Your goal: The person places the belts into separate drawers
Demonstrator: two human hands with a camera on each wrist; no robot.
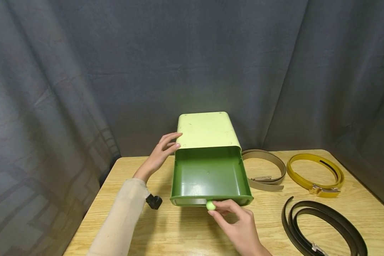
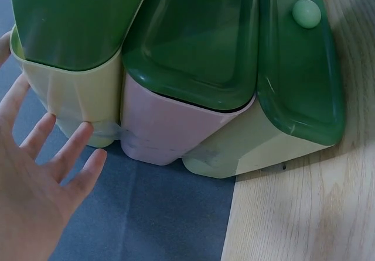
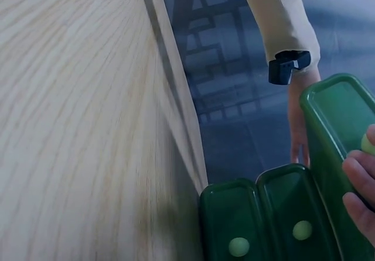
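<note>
A small stacked drawer cabinet (image 1: pixel 208 129) with a pale yellow-green top stands on the table. Its top green drawer (image 1: pixel 211 177) is pulled far out, showing the bare inside floor. Thumb and fingers of my right hand (image 1: pixel 238 224) pinch the round light-green knob (image 1: pixel 211 205) on that drawer's front. My left hand (image 1: pixel 158 154) has its fingertips at the left edge of the cabinet's top casing, fingers spread in the left wrist view. Below, a pink section (image 2: pixel 167 123) and a pale green one (image 2: pixel 234 150) have their green fronts pushed in.
Right of the cabinet lie a coiled taupe belt (image 1: pixel 270 160), a mustard-yellow belt (image 1: pixel 339 174) and, nearer me, a black belt (image 1: pixel 339 217). A grey curtain (image 1: pixel 192 71) hangs behind the wooden table (image 1: pixel 185 238). A black wrist camera (image 1: pixel 154 201) sits at my left cuff.
</note>
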